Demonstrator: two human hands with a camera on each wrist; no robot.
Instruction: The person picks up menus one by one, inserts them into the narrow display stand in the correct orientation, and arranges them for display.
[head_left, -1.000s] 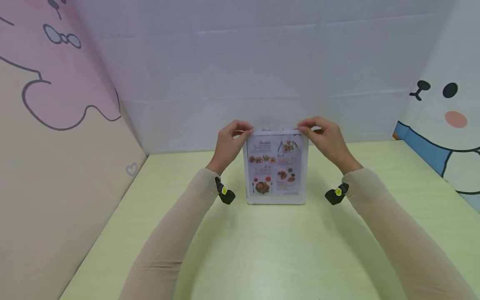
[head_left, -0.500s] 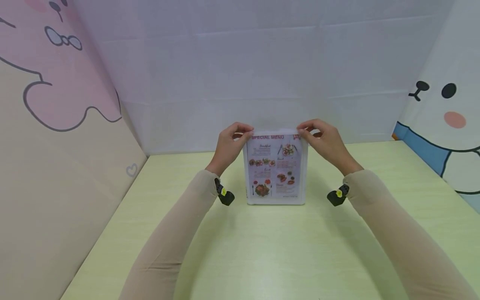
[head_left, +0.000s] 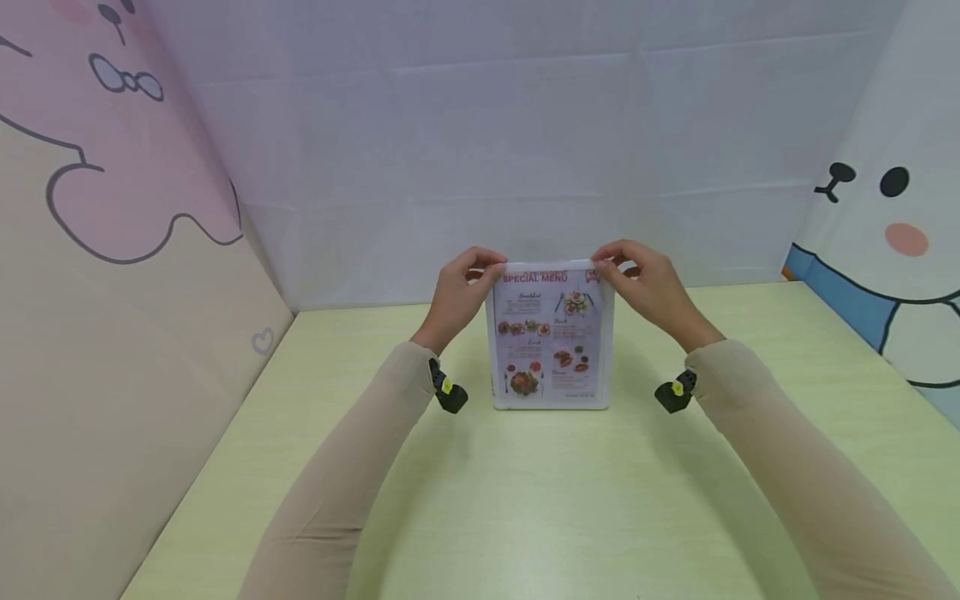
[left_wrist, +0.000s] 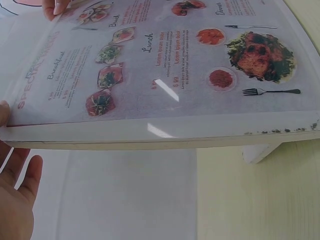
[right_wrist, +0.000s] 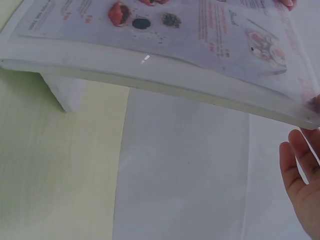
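A clear menu stand [head_left: 551, 404] stands upright on the pale green table [head_left: 525, 500], leaning back a little. Inside it is a printed menu sheet [head_left: 550, 337] headed "SPECIAL MENU". My left hand [head_left: 491, 271] pinches the sheet's top left corner, and my right hand [head_left: 603, 265] pinches the top right corner. In the left wrist view the menu sheet [left_wrist: 165, 65] fills the top, with my left hand [left_wrist: 15, 200] at its edge. The right wrist view shows the menu sheet [right_wrist: 200, 30], the stand's white foot [right_wrist: 65, 92] and my right hand [right_wrist: 300, 185].
A white cloth wall [head_left: 525, 167] rises close behind the stand. A pink cartoon panel [head_left: 112, 250] closes the left side and a bear-face panel [head_left: 885, 250] the right. Bare table lies in front of the stand, between my sleeves.
The menu sheet has slid down into the stand, so its top edge no longer sticks out and its title now shows. Both hands came down slightly with it.
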